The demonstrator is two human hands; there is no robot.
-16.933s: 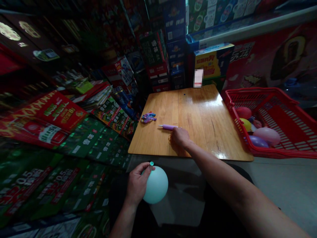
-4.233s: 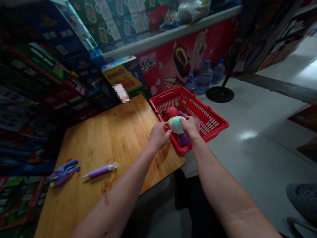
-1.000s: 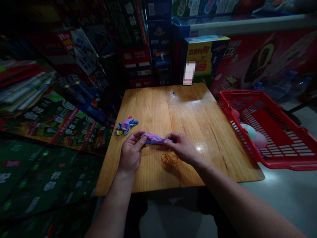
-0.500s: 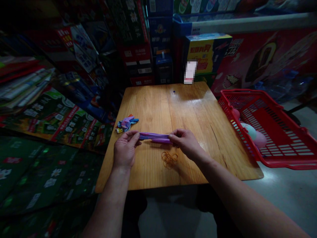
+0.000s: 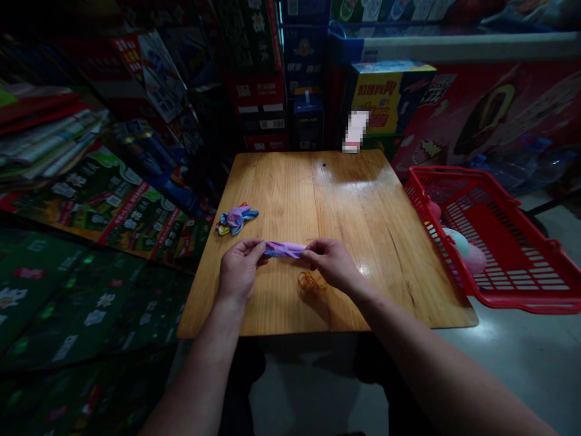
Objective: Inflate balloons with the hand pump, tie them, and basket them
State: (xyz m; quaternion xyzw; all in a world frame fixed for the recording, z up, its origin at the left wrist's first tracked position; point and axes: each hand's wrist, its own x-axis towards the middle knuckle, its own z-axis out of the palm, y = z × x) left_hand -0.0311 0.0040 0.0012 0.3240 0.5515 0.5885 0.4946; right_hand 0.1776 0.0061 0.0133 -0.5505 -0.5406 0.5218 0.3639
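Note:
A soft purple strip with bluish patches [image 5: 285, 249] is stretched between my two hands above the table. My left hand [image 5: 240, 263] pinches its left end between thumb and fingers. At the other end, my right hand [image 5: 333, 260] has a similar pinch grip. Whether the strip is cloth or thin rubber I cannot tell. Just below it, several thin orange-brown rubber bands [image 5: 311, 281] lie in a loose heap. A small crumpled bunch of multicoloured soft pieces [image 5: 236, 219] rests near the table's left edge, beyond my left hand.
The wooden table [image 5: 290, 194] carries a small dark dot at the back. A red plastic basket [image 5: 512, 212] with pink and mint round items [image 5: 458, 243] stands at the right. Boxes [image 5: 263, 109] are stacked behind, and green cartons [image 5: 95, 303] line the left.
My hands have come closer together, so the purple strip spans a shorter gap and looks more folded. The view has shifted slightly; the rubber bands and the multicoloured bunch stay on the table.

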